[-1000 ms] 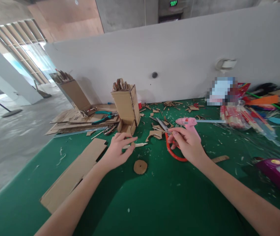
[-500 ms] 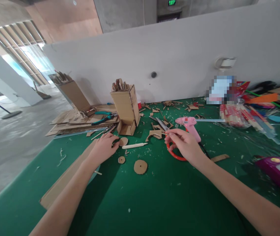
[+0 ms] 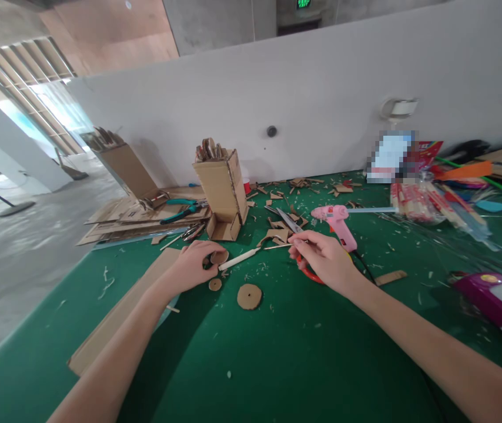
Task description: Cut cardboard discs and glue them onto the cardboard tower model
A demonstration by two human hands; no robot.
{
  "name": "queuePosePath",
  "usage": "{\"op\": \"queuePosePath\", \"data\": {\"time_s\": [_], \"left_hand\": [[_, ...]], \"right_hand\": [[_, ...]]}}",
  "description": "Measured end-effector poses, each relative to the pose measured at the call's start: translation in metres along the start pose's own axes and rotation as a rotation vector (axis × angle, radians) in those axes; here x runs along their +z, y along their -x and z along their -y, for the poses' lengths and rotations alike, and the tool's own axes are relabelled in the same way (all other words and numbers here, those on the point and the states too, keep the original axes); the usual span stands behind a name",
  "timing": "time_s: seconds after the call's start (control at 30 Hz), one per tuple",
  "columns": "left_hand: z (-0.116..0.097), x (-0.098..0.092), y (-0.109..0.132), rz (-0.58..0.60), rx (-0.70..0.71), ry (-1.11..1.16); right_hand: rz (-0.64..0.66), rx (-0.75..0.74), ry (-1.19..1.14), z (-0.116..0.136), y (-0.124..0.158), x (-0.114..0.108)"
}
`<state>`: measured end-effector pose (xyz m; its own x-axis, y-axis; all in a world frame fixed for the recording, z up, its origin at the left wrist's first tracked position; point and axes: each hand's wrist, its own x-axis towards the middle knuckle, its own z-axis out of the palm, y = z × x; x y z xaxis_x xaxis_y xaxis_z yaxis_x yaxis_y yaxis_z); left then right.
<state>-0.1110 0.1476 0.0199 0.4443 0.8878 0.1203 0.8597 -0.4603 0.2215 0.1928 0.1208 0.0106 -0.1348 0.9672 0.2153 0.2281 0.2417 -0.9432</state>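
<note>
My left hand (image 3: 194,264) is curled around a small cardboard disc (image 3: 220,257), which shows between thumb and fingers. From beside the thumb, a white pen-like stick (image 3: 238,259) slants up to the right; whether the thumb touches it I cannot tell. My right hand (image 3: 319,254) pinches a thin pointed stick (image 3: 277,246), its free end aimed left near the white stick's tip. Below the left fingers lies a smaller disc (image 3: 215,285) with a centre hole. A larger holed disc (image 3: 249,296) rests nearer me. Scissors (image 3: 290,221) with red handles lie partly under my right hand.
A cardboard holder (image 3: 216,191) stands upright behind the hands. Pliers (image 3: 183,208) lie on stacked cardboard at left. To the right are a pink glue gun (image 3: 337,220), packed sticks (image 3: 414,202) and a purple tool (image 3: 489,299). Cardboard scraps (image 3: 277,235) litter the green table.
My left fingers have closed around the small disc, which now looks tilted. The white stick has turned, its right end farther from me. More of the thin stick shows from my right hand.
</note>
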Motion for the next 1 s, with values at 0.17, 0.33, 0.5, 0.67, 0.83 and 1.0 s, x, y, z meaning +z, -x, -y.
{"op": "queuePosePath", "data": {"time_s": [0.17, 0.33, 0.5, 0.67, 0.83, 1.0], "left_hand": [[-0.018, -0.021, 0.004, -0.128, 0.010, 0.065], [-0.059, -0.026, 0.015, 0.186, 0.184, 0.228], [-0.077, -0.012, 0.018, 0.293, 0.243, 0.286], [-0.073, -0.010, 0.018, 0.306, 0.223, 0.300], [-0.071, -0.012, 0.018, 0.318, 0.214, 0.311], [-0.069, -0.010, 0.017, 0.331, 0.223, 0.294]], "right_hand": [[-0.023, -0.021, 0.026, -0.001, 0.000, 0.000], [-0.037, -0.040, 0.063, -0.003, -0.002, -0.001], [-0.010, -0.051, 0.097, -0.003, 0.000, 0.001], [0.008, -0.063, 0.157, -0.003, 0.001, 0.002], [0.009, -0.047, 0.154, -0.004, 0.001, 0.003], [-0.017, -0.051, 0.112, -0.001, 0.000, 0.003]]}}
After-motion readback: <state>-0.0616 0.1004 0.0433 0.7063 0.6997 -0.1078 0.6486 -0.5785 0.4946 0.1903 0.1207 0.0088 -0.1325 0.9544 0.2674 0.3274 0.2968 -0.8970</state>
